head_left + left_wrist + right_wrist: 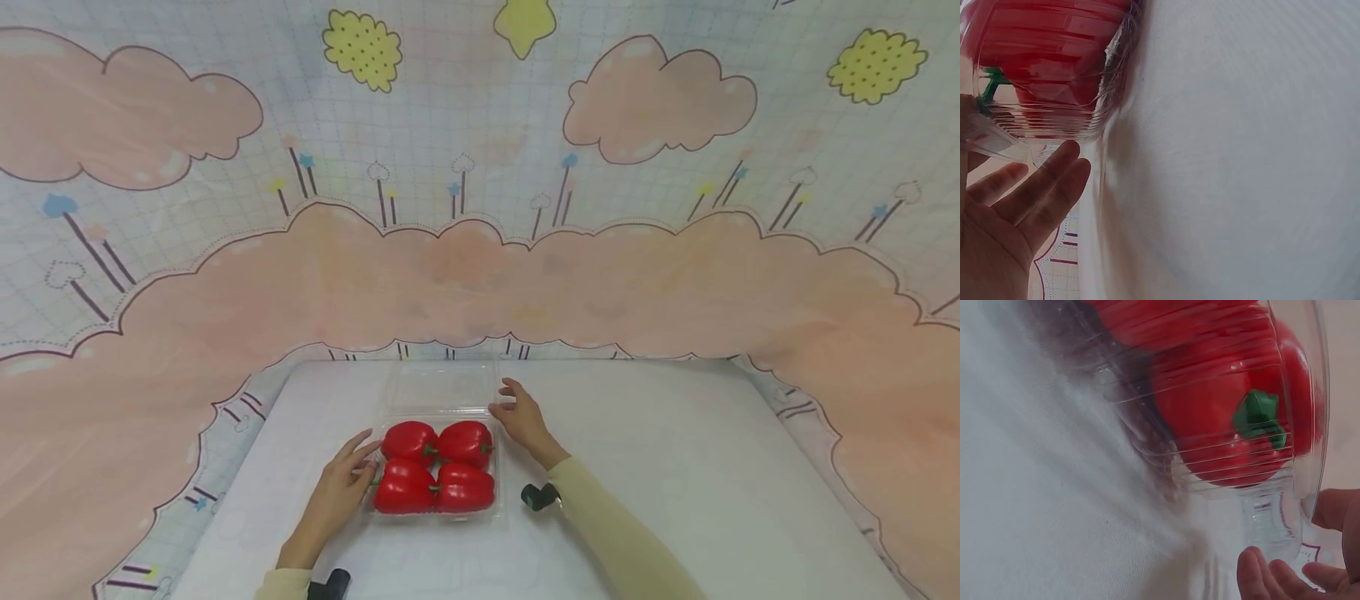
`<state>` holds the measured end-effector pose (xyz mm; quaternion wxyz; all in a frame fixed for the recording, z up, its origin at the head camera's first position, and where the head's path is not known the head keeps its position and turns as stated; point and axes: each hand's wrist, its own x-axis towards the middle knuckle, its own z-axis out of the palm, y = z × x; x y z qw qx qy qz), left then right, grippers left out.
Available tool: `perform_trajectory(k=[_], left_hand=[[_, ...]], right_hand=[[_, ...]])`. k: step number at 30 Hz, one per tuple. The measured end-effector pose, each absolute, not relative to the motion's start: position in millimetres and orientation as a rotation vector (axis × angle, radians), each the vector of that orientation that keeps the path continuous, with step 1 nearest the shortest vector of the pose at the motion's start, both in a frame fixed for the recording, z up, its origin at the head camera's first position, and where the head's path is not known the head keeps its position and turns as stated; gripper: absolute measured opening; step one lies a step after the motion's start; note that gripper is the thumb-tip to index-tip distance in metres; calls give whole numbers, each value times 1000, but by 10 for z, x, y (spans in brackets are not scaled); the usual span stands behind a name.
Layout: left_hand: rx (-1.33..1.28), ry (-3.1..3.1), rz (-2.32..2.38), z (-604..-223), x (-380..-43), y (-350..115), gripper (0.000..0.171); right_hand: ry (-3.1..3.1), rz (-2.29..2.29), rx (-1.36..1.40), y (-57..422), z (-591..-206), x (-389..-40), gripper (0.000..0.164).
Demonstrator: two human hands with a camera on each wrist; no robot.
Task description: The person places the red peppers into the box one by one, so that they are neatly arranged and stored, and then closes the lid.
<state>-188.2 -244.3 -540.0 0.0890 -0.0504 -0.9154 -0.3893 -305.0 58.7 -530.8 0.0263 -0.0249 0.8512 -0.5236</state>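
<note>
A clear plastic clamshell box (pixel 480 517) stands on the table with several red bell peppers (pixel 466 488) in it, laid in two rows. Its transparent lid (pixel 441 388) is folded back, away from the person. At the box's left side is my left hand (pixel 337 487); its loosely extended fingers (pixel 1054 187) are by the ribbed wall, and the thumb is by the rim. My right hand (pixel 525 423) is at the far right corner near the lid's hinge. In the right wrist view its thumb (pixel 1329 509) touches the rim, and its other fingers spread below. Green stems (pixel 1260 415) show on the peppers.
The white table (pixel 660 467) spreads to both sides of the box. Behind and around it hangs a cloth (pixel 480 283) printed with clouds. A dark wrist device (pixel 540 497) sits by the right sleeve, and another (pixel 330 585) by the left wrist.
</note>
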Motion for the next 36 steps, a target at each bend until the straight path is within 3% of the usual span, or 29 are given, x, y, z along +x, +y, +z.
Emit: perform_trajectory(k=[36], left_hand=[[-119,-2727,-1166,-5395,-1863,-2411,39]], right_hand=[[2311,-1936,76,604,-5291,-3067,48]])
